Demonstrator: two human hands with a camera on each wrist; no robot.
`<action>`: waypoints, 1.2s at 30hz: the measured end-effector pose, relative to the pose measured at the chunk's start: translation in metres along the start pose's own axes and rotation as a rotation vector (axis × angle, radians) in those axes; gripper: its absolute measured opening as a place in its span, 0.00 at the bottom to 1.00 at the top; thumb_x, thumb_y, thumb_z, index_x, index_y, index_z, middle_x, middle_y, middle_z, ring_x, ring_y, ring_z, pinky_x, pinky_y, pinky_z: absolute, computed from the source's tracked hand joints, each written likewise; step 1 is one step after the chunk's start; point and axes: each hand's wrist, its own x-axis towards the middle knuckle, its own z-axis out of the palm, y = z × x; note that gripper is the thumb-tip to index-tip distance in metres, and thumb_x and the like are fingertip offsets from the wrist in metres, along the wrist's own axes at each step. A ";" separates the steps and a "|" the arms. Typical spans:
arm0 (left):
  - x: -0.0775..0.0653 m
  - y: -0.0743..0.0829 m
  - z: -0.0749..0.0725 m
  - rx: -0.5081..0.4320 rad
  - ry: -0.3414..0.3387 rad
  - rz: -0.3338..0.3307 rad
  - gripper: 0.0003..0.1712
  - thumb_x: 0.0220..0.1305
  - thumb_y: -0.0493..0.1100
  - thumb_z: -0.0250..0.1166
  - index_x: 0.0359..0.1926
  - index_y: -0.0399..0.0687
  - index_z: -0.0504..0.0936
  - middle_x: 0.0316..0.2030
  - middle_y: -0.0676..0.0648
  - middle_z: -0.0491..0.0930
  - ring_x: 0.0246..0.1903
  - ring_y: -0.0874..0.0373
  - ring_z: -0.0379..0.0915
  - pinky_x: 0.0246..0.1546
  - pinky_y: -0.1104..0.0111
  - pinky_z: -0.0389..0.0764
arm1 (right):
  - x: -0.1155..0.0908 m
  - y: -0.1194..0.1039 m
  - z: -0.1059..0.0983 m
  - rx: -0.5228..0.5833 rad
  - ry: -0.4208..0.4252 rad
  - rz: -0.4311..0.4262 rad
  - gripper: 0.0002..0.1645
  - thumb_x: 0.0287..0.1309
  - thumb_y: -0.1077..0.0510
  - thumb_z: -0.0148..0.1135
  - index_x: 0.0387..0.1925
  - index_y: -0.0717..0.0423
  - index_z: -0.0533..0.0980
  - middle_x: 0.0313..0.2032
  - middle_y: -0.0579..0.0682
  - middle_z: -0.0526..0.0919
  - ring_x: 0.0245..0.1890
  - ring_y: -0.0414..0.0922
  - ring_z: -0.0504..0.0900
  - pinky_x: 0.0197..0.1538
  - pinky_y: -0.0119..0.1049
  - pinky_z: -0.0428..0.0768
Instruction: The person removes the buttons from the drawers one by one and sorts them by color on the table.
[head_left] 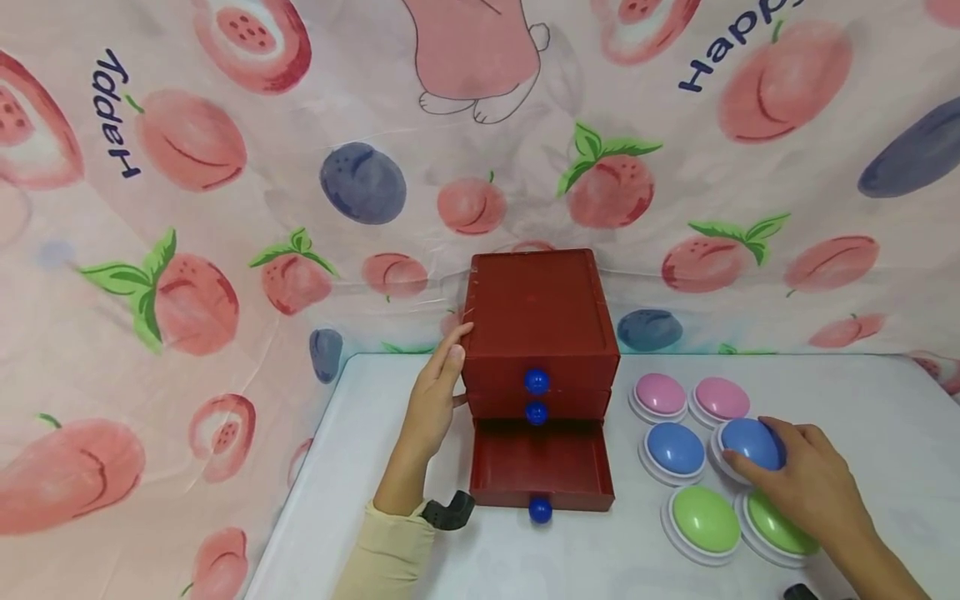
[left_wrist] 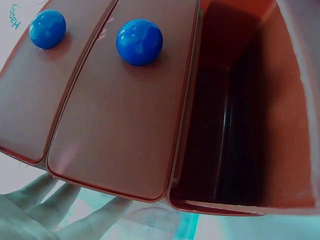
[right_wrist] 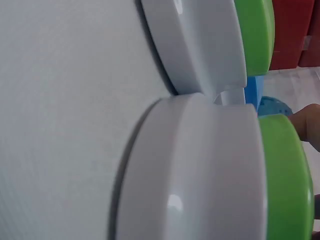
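A small reddish-brown drawer cabinet [head_left: 536,308] stands on the table, its bottom drawer [head_left: 543,462] pulled out and empty inside. The two upper drawers are closed, each with a round blue knob [left_wrist: 139,42]. My left hand [head_left: 431,400] rests against the cabinet's left side with its fingers extended; in the left wrist view those fingers [left_wrist: 55,205] lie along the side. Over on the right, my right hand [head_left: 813,475] grips a blue domed button [head_left: 750,443] with a white base, between thumb and fingers. Beneath that hand is a partly hidden green domed button [head_left: 776,525].
Two pink buttons [head_left: 660,393], another blue button [head_left: 675,448] and another green button [head_left: 705,519] stand in rows right of the cabinet. A fruit-print cloth [head_left: 480,150] hangs behind the white table [head_left: 570,558].
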 end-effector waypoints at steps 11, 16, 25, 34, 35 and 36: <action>0.000 -0.001 0.002 -0.014 -0.006 -0.003 0.25 0.79 0.62 0.48 0.73 0.74 0.68 0.74 0.51 0.63 0.71 0.44 0.63 0.55 0.34 0.77 | 0.002 0.003 0.002 -0.004 0.011 -0.008 0.63 0.55 0.21 0.62 0.67 0.72 0.64 0.55 0.79 0.65 0.52 0.75 0.69 0.52 0.74 0.74; 0.001 -0.001 0.002 -0.014 -0.010 0.002 0.25 0.78 0.63 0.48 0.72 0.74 0.68 0.74 0.51 0.64 0.71 0.45 0.64 0.55 0.34 0.78 | 0.005 0.003 0.001 -0.024 -0.005 -0.018 0.64 0.53 0.21 0.63 0.65 0.73 0.65 0.54 0.79 0.66 0.51 0.75 0.70 0.51 0.73 0.76; 0.000 -0.001 0.001 -0.004 0.000 -0.004 0.25 0.79 0.62 0.48 0.72 0.74 0.68 0.74 0.51 0.63 0.71 0.45 0.64 0.55 0.35 0.78 | 0.008 0.001 0.005 -0.024 -0.023 -0.020 0.65 0.52 0.20 0.63 0.64 0.74 0.64 0.54 0.80 0.67 0.51 0.75 0.71 0.51 0.72 0.76; 0.001 -0.001 0.002 -0.011 -0.002 0.004 0.25 0.79 0.62 0.48 0.73 0.73 0.68 0.74 0.51 0.63 0.71 0.45 0.63 0.55 0.34 0.77 | 0.009 0.000 0.006 -0.043 -0.042 0.001 0.65 0.53 0.20 0.62 0.65 0.74 0.64 0.54 0.80 0.66 0.51 0.75 0.70 0.51 0.72 0.77; 0.000 -0.001 0.002 -0.011 -0.002 0.003 0.25 0.79 0.62 0.48 0.73 0.73 0.68 0.74 0.51 0.63 0.71 0.45 0.63 0.55 0.34 0.77 | 0.009 0.000 0.006 -0.046 -0.036 -0.005 0.64 0.53 0.20 0.62 0.64 0.74 0.64 0.54 0.80 0.66 0.51 0.75 0.71 0.51 0.72 0.77; 0.000 -0.001 0.002 -0.011 -0.001 0.002 0.25 0.79 0.62 0.48 0.72 0.73 0.68 0.74 0.51 0.63 0.71 0.45 0.63 0.55 0.34 0.77 | 0.009 0.000 0.006 -0.051 -0.035 -0.011 0.64 0.53 0.21 0.62 0.64 0.74 0.64 0.54 0.80 0.66 0.51 0.75 0.71 0.51 0.72 0.77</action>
